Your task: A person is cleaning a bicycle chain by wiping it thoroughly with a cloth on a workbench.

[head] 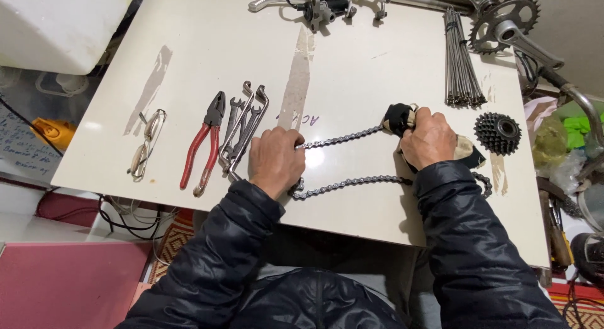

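A bicycle chain is stretched in a loop across the white tabletop, pinned at one end under the curled left hand, while a dark-stained rag is gripped around it by the fisted right hand, both knuckles upward.

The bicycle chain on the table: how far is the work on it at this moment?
Already done: the bicycle chain is off the bike and lies looped on the white table. In hand: the left hand pins one end, while the right hand grips a dirty rag around the upper run. Left: the lower run is bare of the rag; whether it is clean I cannot tell. The cassette and crankset lie apart.
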